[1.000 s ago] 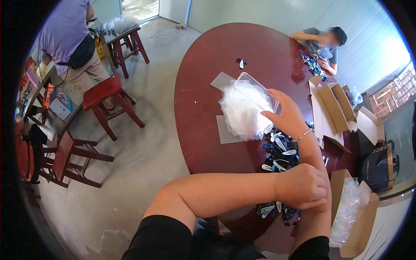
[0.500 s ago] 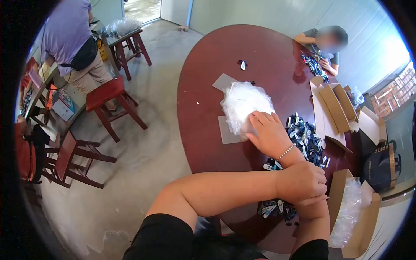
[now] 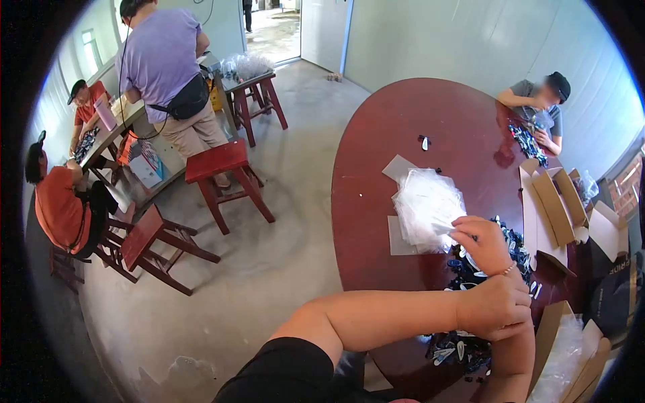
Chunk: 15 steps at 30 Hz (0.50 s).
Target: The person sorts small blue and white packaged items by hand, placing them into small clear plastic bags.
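My right hand (image 3: 485, 243) pinches the near right edge of a clear plastic bag with thumb and fingertips. This bag belongs to a loose stack of clear plastic bags (image 3: 426, 201) on the dark red table (image 3: 376, 144). Around my right forearm, just below a beaded bracelet (image 3: 510, 268), my left hand (image 3: 498, 307) is closed. Beneath and beside my arms lies a heap of small dark and silvery clips (image 3: 514, 248), partly hidden by my right hand. More of these clips (image 3: 460, 349) lie nearer to me, below my left forearm.
Open cardboard boxes (image 3: 547, 208) stand on the right. Nearer, a box (image 3: 551, 322) holds clear bags. A person (image 3: 537, 101) sits across the table with another heap of clips. At left are red wooden stools (image 3: 218, 161), a standing person (image 3: 164, 60) and two seated people.
My right hand has gone from lying spread on the bag stack to pinching a bag at its edge. My left hand keeps its grip on my forearm. The view has swung left.
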Motion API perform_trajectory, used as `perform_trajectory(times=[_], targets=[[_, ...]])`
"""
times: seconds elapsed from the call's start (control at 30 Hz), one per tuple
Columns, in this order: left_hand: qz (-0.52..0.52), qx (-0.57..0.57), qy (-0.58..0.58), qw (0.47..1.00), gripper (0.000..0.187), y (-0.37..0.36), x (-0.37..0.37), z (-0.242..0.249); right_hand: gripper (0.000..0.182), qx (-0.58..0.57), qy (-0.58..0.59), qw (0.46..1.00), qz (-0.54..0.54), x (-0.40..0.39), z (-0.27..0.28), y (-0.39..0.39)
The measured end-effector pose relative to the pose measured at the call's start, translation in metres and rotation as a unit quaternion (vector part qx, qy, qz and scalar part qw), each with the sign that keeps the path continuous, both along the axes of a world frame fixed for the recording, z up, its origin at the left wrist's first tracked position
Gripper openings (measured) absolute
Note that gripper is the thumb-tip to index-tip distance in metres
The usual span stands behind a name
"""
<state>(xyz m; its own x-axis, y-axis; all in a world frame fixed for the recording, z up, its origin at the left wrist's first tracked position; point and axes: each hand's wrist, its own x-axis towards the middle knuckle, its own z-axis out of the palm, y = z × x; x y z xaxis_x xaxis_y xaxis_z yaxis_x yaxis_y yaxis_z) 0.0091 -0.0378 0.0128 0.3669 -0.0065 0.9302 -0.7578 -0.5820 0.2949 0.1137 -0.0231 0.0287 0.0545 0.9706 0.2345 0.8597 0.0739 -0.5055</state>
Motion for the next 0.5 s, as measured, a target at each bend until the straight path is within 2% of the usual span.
perform_trajectory(times=[0.03, 0.07, 0.1, 0.13, 0.17, 0.2, 0.23, 0.27, 0.3, 0.33, 0.4, 0.43, 0.47, 0.5], targets=[[0.006, 0.002, 0.023, 1.0, 0.016, 0.002, -0.002, 0.003, 0.019, -0.012, 0.025, 0.999, -0.024, 0.003, 0.003, -0.005], [0.004, 0.003, 0.023, 1.0, 0.016, 0.004, 0.001, 0.004, 0.021, 0.037, 0.047, 0.998, -0.034, 0.011, 0.0, -0.012], [0.046, -0.029, -0.034, 0.998, 0.02, 0.007, 0.002, 0.007, 0.023, 0.085, 0.068, 0.993, -0.046, 0.015, -0.002, -0.023], [0.087, -0.061, -0.091, 0.99, 0.025, 0.009, 0.005, 0.012, 0.022, 0.138, 0.04, 0.98, -0.136, 0.011, -0.008, -0.04], [0.126, -0.073, -0.069, 0.987, 0.032, 0.014, 0.005, 0.013, 0.022, 0.138, 0.039, 0.979, -0.144, 0.012, -0.002, -0.051], [0.167, -0.082, -0.047, 0.981, 0.039, 0.023, -0.001, 0.02, 0.022, 0.147, 0.2, 0.962, -0.112, 0.01, 0.009, -0.061], [0.165, -0.079, -0.046, 0.982, 0.039, 0.026, 0.0, 0.022, 0.021, 0.093, 0.249, 0.954, -0.136, 0.025, 0.011, -0.072], [0.23, -0.141, -0.026, 0.963, 0.044, 0.029, 0.002, 0.024, 0.022, 0.039, 0.294, 0.941, -0.164, 0.039, 0.013, -0.083], [0.293, -0.202, -0.007, 0.935, 0.049, 0.031, 0.004, 0.024, 0.021, 0.05, 0.352, 0.92, -0.162, 0.038, 0.014, -0.091], [0.291, -0.2, -0.007, 0.936, 0.049, 0.034, 0.008, 0.019, 0.02, 0.06, 0.409, 0.896, -0.161, 0.037, 0.015, -0.1], [0.192, -0.308, 0.103, 0.926, 0.062, 0.036, 0.025, -0.001, 0.022, 0.092, 0.465, 0.864, -0.17, 0.038, 0.008, -0.117], [0.148, -0.283, 0.196, 0.927, 0.062, 0.04, 0.029, -0.008, 0.023, 0.125, 0.503, 0.836, -0.182, 0.028, 0.009, -0.12], [0.098, -0.252, 0.288, 0.919, 0.063, 0.045, 0.028, -0.01, 0.025, 0.103, 0.503, 0.843, -0.16, 0.036, 0.005, -0.129], [-0.021, -0.275, 0.366, 0.889, 0.048, 0.046, 0.026, -0.007, 0.025, 0.099, 0.518, 0.83, -0.182, 0.032, 0.007, -0.133]])
